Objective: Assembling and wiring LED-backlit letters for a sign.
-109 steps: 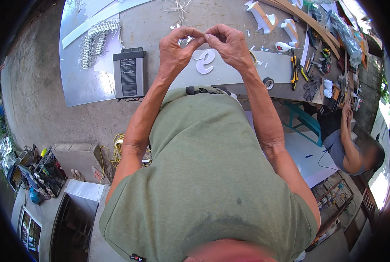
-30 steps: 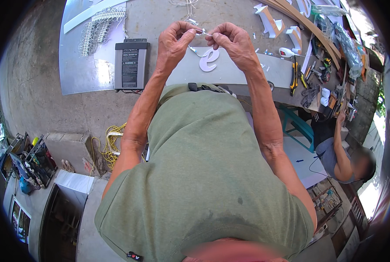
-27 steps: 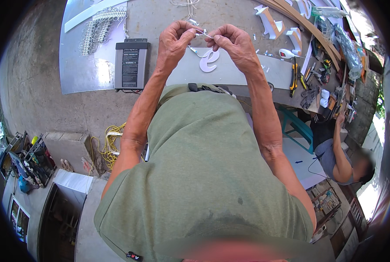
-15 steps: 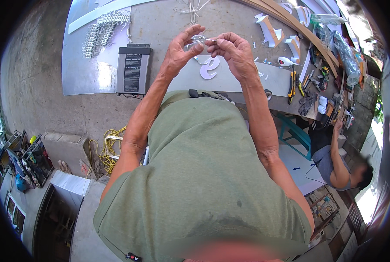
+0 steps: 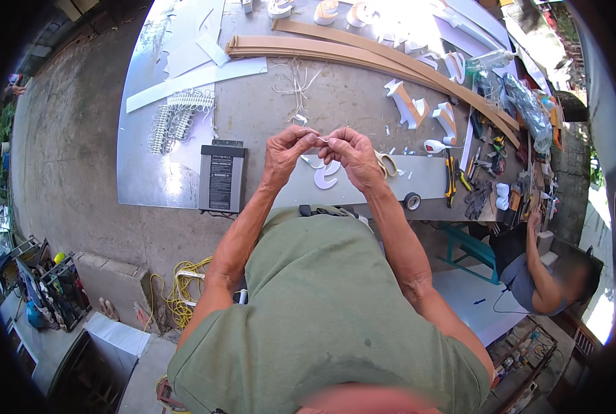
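Thin white wire (image 5: 322, 139) is pinched between the fingertips of both my hands over the worktable. My left hand (image 5: 284, 155) and my right hand (image 5: 353, 155) are closed on it, fingertips almost touching. Just below them lies a pale cut-out letter (image 5: 325, 176), partly covered by my right hand, with a bit of wire by its upper left. Beyond my fingers, a bunch of loose white wires (image 5: 297, 88) spreads on the tabletop. Scissors (image 5: 386, 164) rest beside my right wrist.
A grey power supply box (image 5: 222, 176) and strings of white light modules (image 5: 179, 119) lie to the left. Long brown strips (image 5: 363, 54) cross the back. White channel letters (image 5: 409, 103), black tape (image 5: 412, 201) and pliers (image 5: 451, 178) are at right. A co-worker (image 5: 539, 276) sits lower right.
My hands have drawn closer together, and my left fingers have closed onto the wire. The view has tilted, showing more of the table's far side and uncovering the scissors.
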Available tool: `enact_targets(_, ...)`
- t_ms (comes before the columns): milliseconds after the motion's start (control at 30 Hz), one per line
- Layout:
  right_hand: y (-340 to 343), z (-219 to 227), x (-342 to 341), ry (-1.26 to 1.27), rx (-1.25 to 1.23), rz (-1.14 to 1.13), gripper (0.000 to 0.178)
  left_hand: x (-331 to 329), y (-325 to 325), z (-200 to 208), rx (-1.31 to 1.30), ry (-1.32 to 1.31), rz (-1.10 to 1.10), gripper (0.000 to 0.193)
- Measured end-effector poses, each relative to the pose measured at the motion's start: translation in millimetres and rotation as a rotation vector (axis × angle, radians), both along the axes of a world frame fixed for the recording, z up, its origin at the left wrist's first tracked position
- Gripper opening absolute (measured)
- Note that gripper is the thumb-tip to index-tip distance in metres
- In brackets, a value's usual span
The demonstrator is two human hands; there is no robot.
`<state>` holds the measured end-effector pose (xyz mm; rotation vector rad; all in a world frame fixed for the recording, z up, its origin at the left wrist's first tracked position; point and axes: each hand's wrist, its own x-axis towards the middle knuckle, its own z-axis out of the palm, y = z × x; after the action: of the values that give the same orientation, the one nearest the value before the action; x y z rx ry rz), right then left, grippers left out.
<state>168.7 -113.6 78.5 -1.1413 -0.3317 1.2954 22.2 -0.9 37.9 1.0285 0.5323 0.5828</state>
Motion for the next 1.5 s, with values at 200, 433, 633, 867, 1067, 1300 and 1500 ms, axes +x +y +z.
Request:
enact_targets(200,-5.4,4.3,2.7,-0.27,-0.099,0.209,0.017,0.1,13.5,8.7,-0.046,0.042,-0.045,0.017)
enact_targets(433,1.5,32.5,16.7,-0.959,0.083,0.264,0.033,-13.2,24.7,22.7,0.09,0.146,-0.303,0.02)
enact_targets(633,8.7,28.6,9.2,-1.202,0.28,0.393,0.044,-14.1,18.5,22.9,0.082,0.11,-0.384,0.02)
enact_targets(867,3.0,18.8,15.7,-1.292,0.234,0.317,0.014,-18.1,18.2,18.3,0.052,0.188,-0.421,0.018)
enact_targets(1067,-2.6,18.1,16.0,-1.204,0.084,0.277,0.009,-11.4,10.4,17.5,0.255,0.257,-0.23,0.02)
enact_targets(1300,-6.6,18.4,10.2,-1.137,-0.004,0.181,0.011,-4.8,2.3,33.1,0.481,0.268,-0.115,0.016)
enact_targets(1500,-9.7,23.9,8.9,-1.178,0.046,0.132,0.016,-6.2,0.2,18.1,0.304,0.276,-0.104,0.015)
